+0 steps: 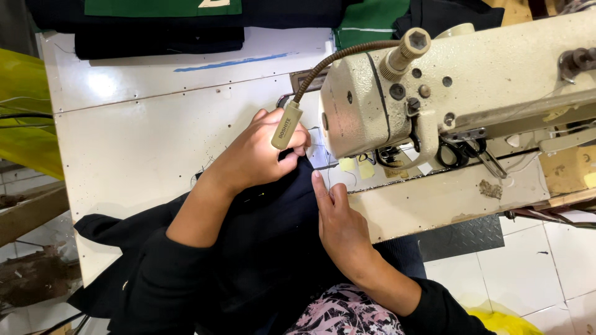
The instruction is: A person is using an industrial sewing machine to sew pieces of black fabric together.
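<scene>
A dark navy garment (267,229) lies across the white sewing table (143,130) and runs up toward the needle area of a cream sewing machine (472,80). My left hand (254,152) is bunched on the fabric's upper edge, fingers curled and pinching the cloth just left of the machine head. My right hand (338,226) lies flat on the fabric at the table's front edge, fingers pointing up toward the needle. The needle itself is hidden behind the machine head and a small flexible-neck lamp (287,127).
Folded black and green cloth (161,25) is stacked at the table's far edge. Scissors (462,152) rest on the machine bed under the arm. Yellow plastic (22,111) lies to the left, white floor tiles (534,267) to the lower right.
</scene>
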